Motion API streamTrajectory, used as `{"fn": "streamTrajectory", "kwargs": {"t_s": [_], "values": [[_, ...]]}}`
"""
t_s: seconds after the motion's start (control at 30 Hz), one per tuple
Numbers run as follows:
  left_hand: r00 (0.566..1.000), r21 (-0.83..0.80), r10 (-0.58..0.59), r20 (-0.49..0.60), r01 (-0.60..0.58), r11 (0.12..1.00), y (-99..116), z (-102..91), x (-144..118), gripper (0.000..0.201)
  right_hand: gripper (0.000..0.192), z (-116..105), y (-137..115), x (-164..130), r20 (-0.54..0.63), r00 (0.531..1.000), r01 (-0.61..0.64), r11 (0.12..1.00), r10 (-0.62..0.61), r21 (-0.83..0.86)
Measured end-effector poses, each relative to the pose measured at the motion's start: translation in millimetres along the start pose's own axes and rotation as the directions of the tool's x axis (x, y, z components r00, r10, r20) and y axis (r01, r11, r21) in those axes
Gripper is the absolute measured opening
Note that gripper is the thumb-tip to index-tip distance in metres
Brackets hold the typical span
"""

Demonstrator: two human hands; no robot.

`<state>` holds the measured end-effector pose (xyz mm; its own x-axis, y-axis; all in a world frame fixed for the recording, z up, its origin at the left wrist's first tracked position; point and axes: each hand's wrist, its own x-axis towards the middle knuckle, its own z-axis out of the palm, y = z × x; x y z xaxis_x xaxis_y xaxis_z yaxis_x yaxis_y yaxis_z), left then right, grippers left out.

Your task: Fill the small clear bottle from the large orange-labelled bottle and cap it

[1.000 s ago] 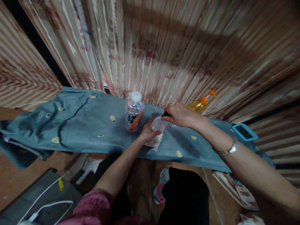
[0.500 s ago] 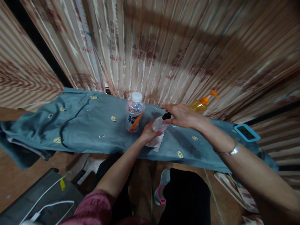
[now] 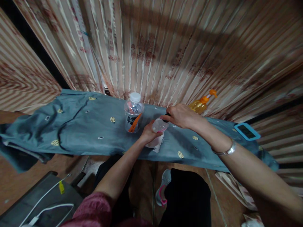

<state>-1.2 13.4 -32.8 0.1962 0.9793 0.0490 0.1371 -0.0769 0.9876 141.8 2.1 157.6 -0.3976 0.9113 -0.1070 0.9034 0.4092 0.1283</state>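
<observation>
My left hand (image 3: 150,133) is wrapped round a clear bottle (image 3: 160,125), which tilts to the right above the cloth. Its black cap (image 3: 167,117) is gripped from above by my right hand (image 3: 178,115), the fingers partly covering it. Below the bottle, a white piece (image 3: 156,145), perhaps paper or a label, shows on the cloth side; I cannot tell if it is attached. A larger clear bottle (image 3: 134,113) with a white lid and an orange and black label stands upright to the left of my left hand.
A blue-green patterned cloth (image 3: 78,132) covers the narrow table. Behind my right hand is an amber pump bottle (image 3: 199,105) with an orange pump. A blue-framed device (image 3: 247,131) lies at the right end. Curtains (image 3: 151,47) hang behind. A dark surface with white cables (image 3: 53,206) is lower left.
My right hand's fingers have closed down round the black cap, which they were only near before. The whole view has shifted slightly; my left hand keeps its hold.
</observation>
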Motion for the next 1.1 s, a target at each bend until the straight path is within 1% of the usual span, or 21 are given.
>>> {"fn": "streamTrajectory", "kwargs": {"t_s": [0.07, 0.13, 0.2, 0.27, 0.4, 0.47, 0.53, 0.67, 0.7, 0.77, 0.8, 0.93, 1.1], "values": [[1.000, -0.002, -0.011, -0.005, 0.011, 1.000, -0.2, 0.1, 0.6, 0.055, 0.038, -0.5, -0.3, -1.0, 0.007, 1.000, -0.022, 1.000, 0.022, -0.001], [1.000, 0.000, -0.011, -0.007, 0.011, 1.000, -0.1, 0.0, 1.1, 0.057, 0.038, -1.2, -1.6, -2.5, 0.024, 1.000, -0.019, 1.000, 0.018, 0.008], [1.000, 0.004, -0.005, -0.007, 0.005, 1.000, -0.1, -0.1, 1.5, 0.059, 0.034, -0.5, -4.3, -3.3, 0.042, 0.999, -0.019, 1.000, 0.019, 0.014], [1.000, 0.003, -0.001, -0.004, 0.001, 1.000, -0.7, 0.1, 1.5, 0.060, 0.030, 2.4, -8.3, -2.3, 0.047, 0.998, -0.052, 0.999, 0.051, 0.008], [1.000, 0.001, 0.000, -0.004, 0.000, 1.000, -3.0, 0.6, 1.3, 0.056, 0.042, 9.8, -16.3, 3.7, 0.026, 0.988, -0.153, 0.988, 0.153, -0.007], [1.000, 0.002, 0.006, -0.002, -0.006, 1.000, -3.9, 0.2, 1.2, 0.054, 0.044, 9.7, -17.4, 5.2, 0.020, 0.985, -0.169, 0.986, 0.169, -0.003], [1.000, 0.002, 0.014, 0.000, -0.014, 1.000, -4.7, -0.3, 1.6, 0.055, 0.044, 6.0, -15.9, 4.2, 0.017, 0.989, -0.147, 0.989, 0.147, 0.013], [1.000, 0.013, 0.023, -0.006, -0.023, 1.000, -7.5, 0.0, 3.8, 0.060, 0.040, -2.5, -8.1, -0.4, 0.023, 1.000, -0.019, 0.997, 0.017, 0.075], [1.000, 0.019, 0.023, -0.008, -0.023, 1.000, -8.4, 0.4, 4.3, 0.060, 0.037, -2.4, -6.3, -0.5, 0.030, 1.000, 0.005, 0.996, -0.008, 0.085], [1.000, 0.026, 0.023, -0.011, -0.022, 0.999, -9.8, 1.0, 4.7, 0.059, 0.023, 1.8, -4.0, 1.3, 0.040, 0.999, 0.011, 0.996, -0.015, 0.092], [1.000, 0.028, 0.023, -0.012, -0.023, 0.999, -10.1, 1.0, 4.5, 0.059, 0.021, 5.5, -3.5, 2.9, 0.035, 0.999, -0.003, 0.996, 0.000, 0.094], [1.000, 0.032, 0.025, -0.006, -0.025, 0.999, -9.1, -1.4, 2.6, 0.058, 0.031, 22.5, -5.1, 9.8, -0.038, 0.996, -0.074, 0.986, 0.080, 0.150], [0.999, 0.024, 0.024, -0.029, -0.023, 0.999, -7.2, -2.9, 2.6, 0.057, 0.034, 35.1, -1.0, 6.7, -0.144, 0.979, -0.092, 0.943, 0.145, 0.320]]}}
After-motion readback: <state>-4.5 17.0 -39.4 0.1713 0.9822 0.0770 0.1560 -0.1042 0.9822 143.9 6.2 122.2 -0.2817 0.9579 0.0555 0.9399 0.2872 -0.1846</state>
